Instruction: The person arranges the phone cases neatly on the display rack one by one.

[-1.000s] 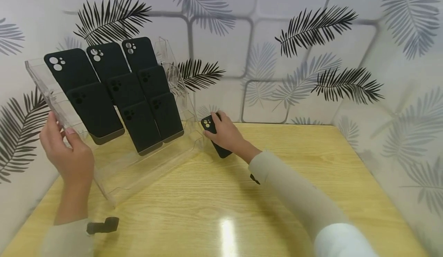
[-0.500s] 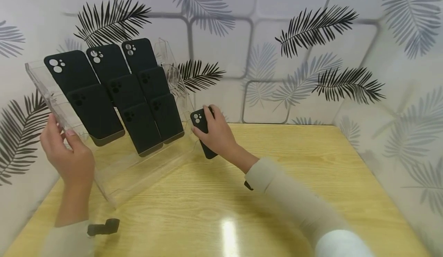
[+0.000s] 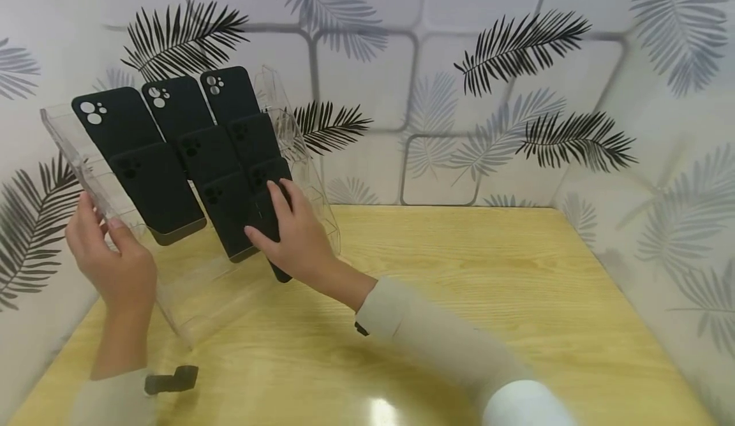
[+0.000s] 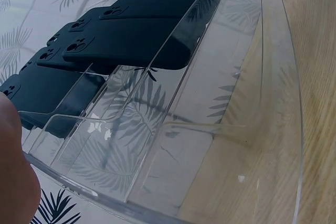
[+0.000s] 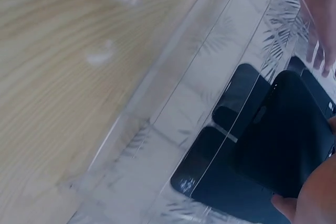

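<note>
A clear acrylic tiered display rack (image 3: 71, 148) leans on the left side of the table, holding several black phone cases (image 3: 155, 187) with camera cutouts at the top. My left hand (image 3: 111, 254) grips the rack's left side edge, thumb in front. Over the rack's front right part, my right hand (image 3: 298, 235) holds another black phone case (image 5: 283, 135) by its sides. In the head view, the fingers and the cases behind hide much of that held case; its lower end sticks out below the hand. The right wrist view shows it tilted over the racked cases.
The wooden table (image 3: 488, 273) stretches right and forward. A patterned wall (image 3: 367, 158) with leaf prints stands behind the rack and along both sides. The rack's lower front tiers (image 4: 210, 156) hold no cases. A black strap mount (image 3: 172, 380) sits on the left wrist.
My right hand has carried the phone case leftward from beside the rack to in front of its right-hand cases. The left hand keeps its grip on the rack's edge.
</note>
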A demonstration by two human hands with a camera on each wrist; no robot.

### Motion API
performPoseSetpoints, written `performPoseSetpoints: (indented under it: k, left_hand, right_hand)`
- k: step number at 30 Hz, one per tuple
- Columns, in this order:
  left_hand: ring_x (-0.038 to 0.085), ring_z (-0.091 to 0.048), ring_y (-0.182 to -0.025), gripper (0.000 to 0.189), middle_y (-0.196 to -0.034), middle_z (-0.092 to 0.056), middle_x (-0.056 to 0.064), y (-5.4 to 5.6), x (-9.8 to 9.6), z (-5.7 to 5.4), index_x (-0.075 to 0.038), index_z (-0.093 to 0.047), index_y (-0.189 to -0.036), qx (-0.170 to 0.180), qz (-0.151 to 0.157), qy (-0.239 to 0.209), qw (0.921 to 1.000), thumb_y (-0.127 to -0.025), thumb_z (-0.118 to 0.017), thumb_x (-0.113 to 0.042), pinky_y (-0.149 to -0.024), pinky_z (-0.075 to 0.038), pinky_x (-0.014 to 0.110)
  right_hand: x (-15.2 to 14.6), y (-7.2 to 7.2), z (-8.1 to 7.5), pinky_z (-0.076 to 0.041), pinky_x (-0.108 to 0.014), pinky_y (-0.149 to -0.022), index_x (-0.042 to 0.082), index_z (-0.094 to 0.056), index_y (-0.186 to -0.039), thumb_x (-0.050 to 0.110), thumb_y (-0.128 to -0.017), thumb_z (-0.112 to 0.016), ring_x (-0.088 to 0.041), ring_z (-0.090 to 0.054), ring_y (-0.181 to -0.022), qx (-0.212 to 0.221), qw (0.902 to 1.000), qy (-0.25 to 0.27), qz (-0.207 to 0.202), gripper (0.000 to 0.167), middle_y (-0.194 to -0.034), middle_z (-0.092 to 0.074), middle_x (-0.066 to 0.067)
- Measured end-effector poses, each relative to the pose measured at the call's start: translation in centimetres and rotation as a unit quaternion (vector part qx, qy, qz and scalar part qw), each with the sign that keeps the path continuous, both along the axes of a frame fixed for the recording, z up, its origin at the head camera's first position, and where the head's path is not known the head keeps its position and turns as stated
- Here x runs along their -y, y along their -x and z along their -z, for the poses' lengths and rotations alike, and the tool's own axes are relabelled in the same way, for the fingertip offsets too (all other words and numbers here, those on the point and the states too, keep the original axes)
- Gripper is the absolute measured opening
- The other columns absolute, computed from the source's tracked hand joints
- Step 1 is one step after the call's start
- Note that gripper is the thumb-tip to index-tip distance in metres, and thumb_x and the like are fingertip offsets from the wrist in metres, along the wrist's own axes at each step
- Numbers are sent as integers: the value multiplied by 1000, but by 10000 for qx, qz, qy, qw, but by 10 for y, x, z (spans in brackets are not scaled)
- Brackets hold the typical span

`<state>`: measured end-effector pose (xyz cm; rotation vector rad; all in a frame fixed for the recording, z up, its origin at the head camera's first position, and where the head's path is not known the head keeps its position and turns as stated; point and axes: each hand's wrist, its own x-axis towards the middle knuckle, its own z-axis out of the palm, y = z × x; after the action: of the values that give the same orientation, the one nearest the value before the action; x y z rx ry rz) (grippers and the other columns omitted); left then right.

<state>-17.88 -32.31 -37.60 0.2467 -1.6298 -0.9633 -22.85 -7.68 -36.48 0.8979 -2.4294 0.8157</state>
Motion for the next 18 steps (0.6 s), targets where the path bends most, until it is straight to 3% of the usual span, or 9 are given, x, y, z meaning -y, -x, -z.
performPoseSetpoints:
  k: [6,10,18]
  left_hand:
    - [2,-49,-120,49,-134,-54,-2,-1,3,1,-21,-52,-147,-40,39,80,10000,-100,-46,-8,-101,-42,17]
    - [3,-49,-121,49,-134,-54,-4,-1,4,3,-23,-51,-147,-44,47,111,9999,-101,-46,-10,-101,-42,17]
    - [6,-49,-122,48,-136,-54,11,-2,0,1,-15,-51,-148,21,-96,177,9998,-101,-45,-9,-101,-41,15]
  right_hand:
    - [35,-12,-2,-57,-29,-88,14,-26,-160,51,-97,-59,-22,-42,-142,-258,9997,51,-15,80,-160,-30,-10]
    - [55,-15,-3,-56,-20,-73,13,-28,-159,52,-96,-59,-21,-43,-141,-409,9991,89,52,80,-159,-31,-9]
    - [86,-15,-10,-53,-16,-67,10,-30,-158,54,-95,-61,-21,-43,-141,-886,9959,108,133,83,-159,-32,-11]
